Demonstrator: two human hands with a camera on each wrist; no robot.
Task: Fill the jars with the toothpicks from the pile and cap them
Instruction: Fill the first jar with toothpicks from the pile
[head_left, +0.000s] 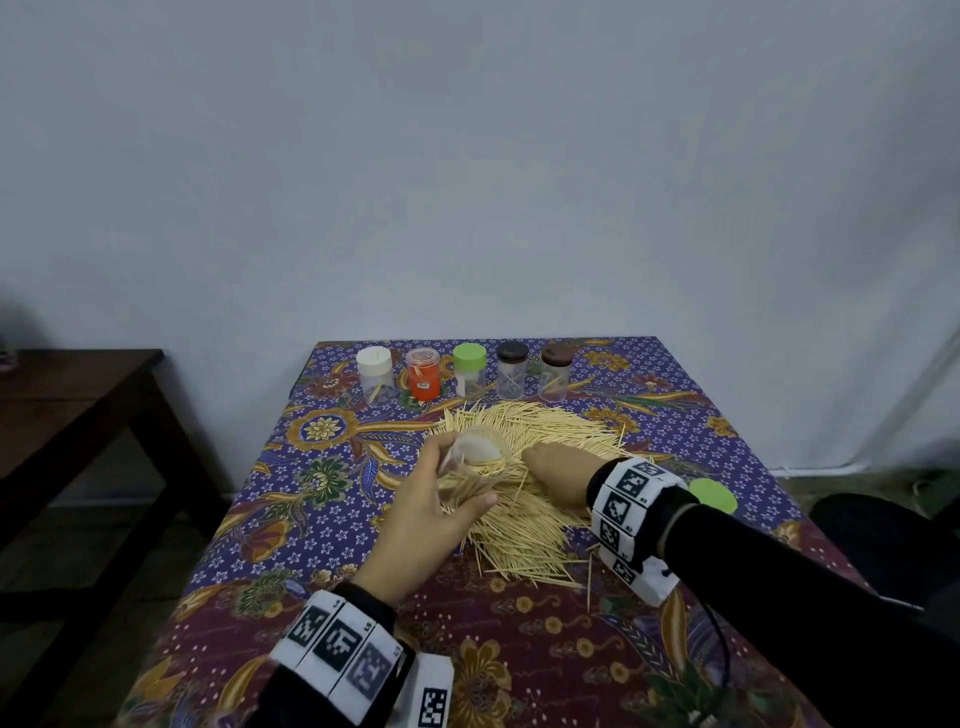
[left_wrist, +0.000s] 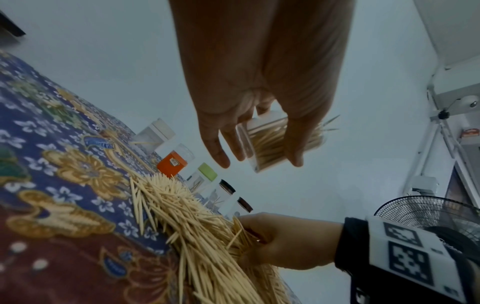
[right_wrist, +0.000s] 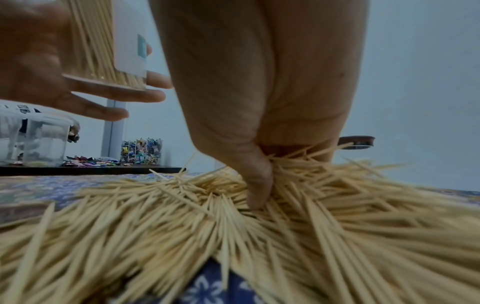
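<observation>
Patterned batik cloth in blue and maroon (head_left: 322, 519) covers the surface, backed by a pale wall. Five capped clear plastic jars (head_left: 470, 376) are lined along the far edge. A clear open jar partly filled with toothpicks (head_left: 467, 470) is gripped, tilted, by the left hand (head_left: 431, 519) above the loose pile of pale wooden toothpicks (head_left: 519, 525). A bunch in the pile is pinched by the right hand (head_left: 561, 475). A round green lid (head_left: 712, 494) lies at the right.

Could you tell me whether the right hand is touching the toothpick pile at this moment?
Touching. The right wrist view shows the right hand dug into the toothpick pile, its thumb and curled fingers closing on a bunch of sticks.
</observation>
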